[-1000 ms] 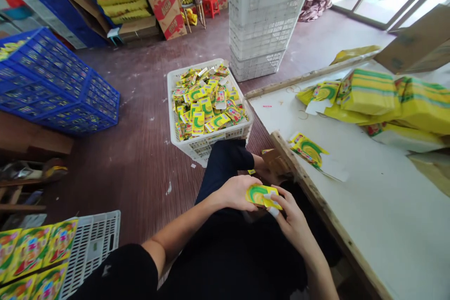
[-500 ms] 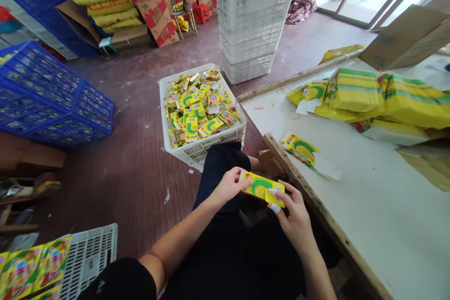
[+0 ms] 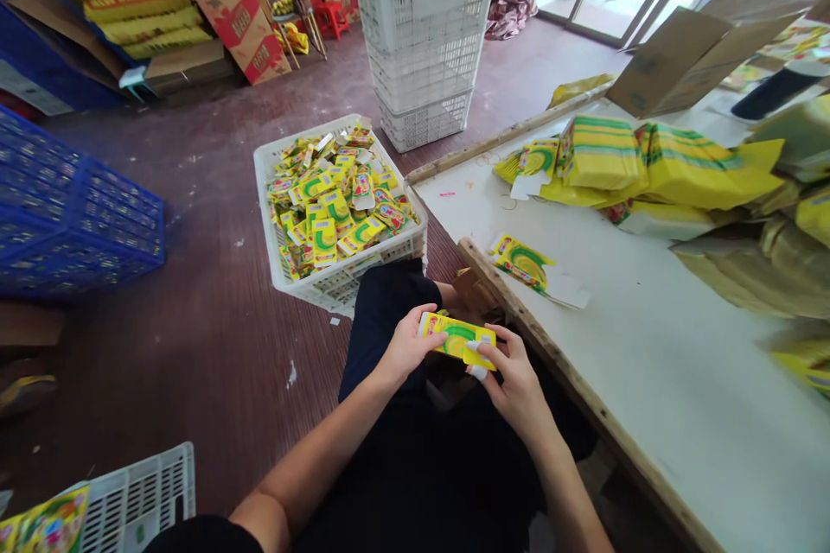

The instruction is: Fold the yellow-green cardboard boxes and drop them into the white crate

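Support evenly the yellow carton (image 3: 459,333), held by its ends in the closed-in fingers of the left hand (image 3: 403,352) and right hand (image 3: 524,384) at five o'clock from the white crate (image 3: 264,207), pressing lightly to avoid creasing.

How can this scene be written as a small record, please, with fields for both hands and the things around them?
Left hand: holds one end of yellow carton
Right hand: holds the other end
White basket: on floor, heaped with small yellow packs
White table: bears yellow bundles
White crates: stacked beyond the basket
Blue crates: at picture's left
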Demonstrator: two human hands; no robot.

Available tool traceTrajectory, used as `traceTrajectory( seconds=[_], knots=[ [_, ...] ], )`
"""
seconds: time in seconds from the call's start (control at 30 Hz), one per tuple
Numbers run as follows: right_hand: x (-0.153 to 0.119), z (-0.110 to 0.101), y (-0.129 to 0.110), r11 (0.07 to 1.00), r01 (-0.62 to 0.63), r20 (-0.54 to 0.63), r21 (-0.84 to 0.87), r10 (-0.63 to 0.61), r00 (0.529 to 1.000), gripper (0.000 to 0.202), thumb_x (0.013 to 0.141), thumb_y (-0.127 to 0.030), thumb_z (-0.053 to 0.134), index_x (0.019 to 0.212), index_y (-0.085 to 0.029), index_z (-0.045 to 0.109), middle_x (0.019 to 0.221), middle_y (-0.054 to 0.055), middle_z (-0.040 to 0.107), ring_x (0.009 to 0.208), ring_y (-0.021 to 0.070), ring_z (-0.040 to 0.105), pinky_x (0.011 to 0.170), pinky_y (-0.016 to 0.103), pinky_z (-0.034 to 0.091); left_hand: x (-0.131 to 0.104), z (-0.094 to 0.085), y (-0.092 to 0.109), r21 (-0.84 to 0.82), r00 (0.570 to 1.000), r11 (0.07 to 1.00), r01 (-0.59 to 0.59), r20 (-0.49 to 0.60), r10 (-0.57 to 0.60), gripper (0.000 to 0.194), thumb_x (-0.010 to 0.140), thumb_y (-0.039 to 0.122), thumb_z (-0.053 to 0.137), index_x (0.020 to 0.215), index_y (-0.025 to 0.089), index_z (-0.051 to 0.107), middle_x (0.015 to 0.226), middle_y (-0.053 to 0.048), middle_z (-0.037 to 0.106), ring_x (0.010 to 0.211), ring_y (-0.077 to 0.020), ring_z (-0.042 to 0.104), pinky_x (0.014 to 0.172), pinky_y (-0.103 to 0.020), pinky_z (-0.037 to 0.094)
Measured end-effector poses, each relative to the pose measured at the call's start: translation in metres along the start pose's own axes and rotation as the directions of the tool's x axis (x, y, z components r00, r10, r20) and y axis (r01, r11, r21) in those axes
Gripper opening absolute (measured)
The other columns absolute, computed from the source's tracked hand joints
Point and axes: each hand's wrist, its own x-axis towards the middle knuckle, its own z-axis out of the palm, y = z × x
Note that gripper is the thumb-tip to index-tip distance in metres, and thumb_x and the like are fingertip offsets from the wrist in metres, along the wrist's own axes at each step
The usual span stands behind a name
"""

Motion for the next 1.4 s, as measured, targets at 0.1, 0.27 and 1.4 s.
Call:
traceTrajectory(
  seconds=[0.1, 0.27, 1.4],
  knots=[
    [0.002, -0.002, -0.002, 1.000, 0.006, -0.040, 0.028, -0.005, 0.999, 0.015, 0.089, -0.033, 0.058, 0.100, -0.026, 0.065, 0.118, 0.010, 0.051, 0.085, 0.0202, 0.065, 0.071, 0.036, 0.060, -0.003, 0.001, 0.005, -0.036, 0.998, 0.999, 0.016, 0.060, -0.014, 0.052, 0.050, 0.027, 0.083, 0.095, 0.016, 0.061, 0.078, 0.001, 0.067, 0.069, -0.0126, 0.060, 0.065, -0.024, 0.048],
    [0.006, -0.004, -0.011, 0.996, 0.002, -0.153, 0.086, 0.011, 0.988, 0.018, 0.088, -0.036, 0.060, 0.102, -0.026, 0.062, 0.114, 0.010, 0.055, 0.097, 0.0245, 0.063, 0.076, 0.039, 0.058, -0.010, 0.004, 0.014, -0.039, 0.996, 0.999, 0.004, 0.086, 0.000, 0.048, 0.050, 0.032, 0.084, 0.089, 0.017, 0.061, 0.070, 0.003, 0.065, 0.061, -0.0116, 0.060, 0.057, -0.022, 0.048],
    [0.010, 0.009, -0.013, 0.963, -0.134, -0.079, 0.233, 0.156, 0.985, 0.036, 0.081, -0.022, 0.060, 0.114, -0.023, 0.045, 0.117, 0.011, 0.052, 0.110, 0.0243, 0.056, 0.092, 0.044, 0.052, -0.008, 0.011, 0.015, 0.062, 0.997, 0.995, -0.079, -0.010, 0.080, 0.045, 0.053, 0.036, 0.082, 0.090, 0.016, 0.066, 0.071, 0.000, 0.067, 0.058, -0.0117, 0.060, 0.048, -0.020, 0.044]
  ],
)
